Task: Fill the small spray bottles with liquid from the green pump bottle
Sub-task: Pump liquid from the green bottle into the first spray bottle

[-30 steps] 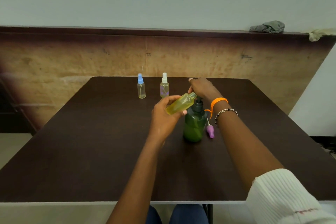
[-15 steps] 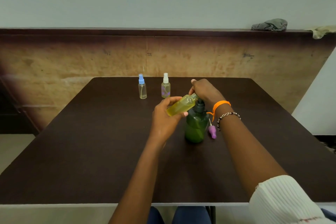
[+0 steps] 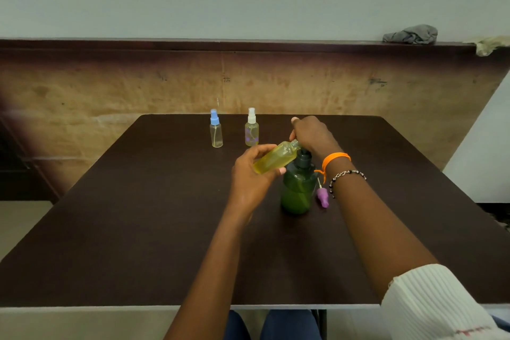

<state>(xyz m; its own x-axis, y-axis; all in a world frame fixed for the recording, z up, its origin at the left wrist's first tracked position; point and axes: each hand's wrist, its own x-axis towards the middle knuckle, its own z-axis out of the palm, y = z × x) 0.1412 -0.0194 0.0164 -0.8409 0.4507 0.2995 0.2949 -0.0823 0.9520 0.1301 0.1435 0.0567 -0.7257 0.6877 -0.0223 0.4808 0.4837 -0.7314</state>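
My left hand [image 3: 249, 178] grips a small uncapped spray bottle [image 3: 276, 157] full of yellow liquid, tilted with its open neck up against the pump spout. Just to its right the green pump bottle [image 3: 298, 188] stands upright on the dark table [image 3: 138, 215]. My right hand [image 3: 313, 134] rests on top of its dark pump head, fingers curled over it. A purple spray cap [image 3: 322, 196] with its dip tube lies on the table right of the green bottle. Farther back stand a blue-capped spray bottle [image 3: 215, 132] and a white-capped spray bottle [image 3: 251, 131].
A low wooden wall panel [image 3: 358, 85] runs behind the table, with a grey cloth [image 3: 411, 33] and a pale cloth [image 3: 489, 44] on its ledge. My knees [image 3: 270, 324] show under the near table edge.
Both hands and the tilted small bottle stay at the pump head; only a slight shift of the view shows. Nothing was picked up or let go.
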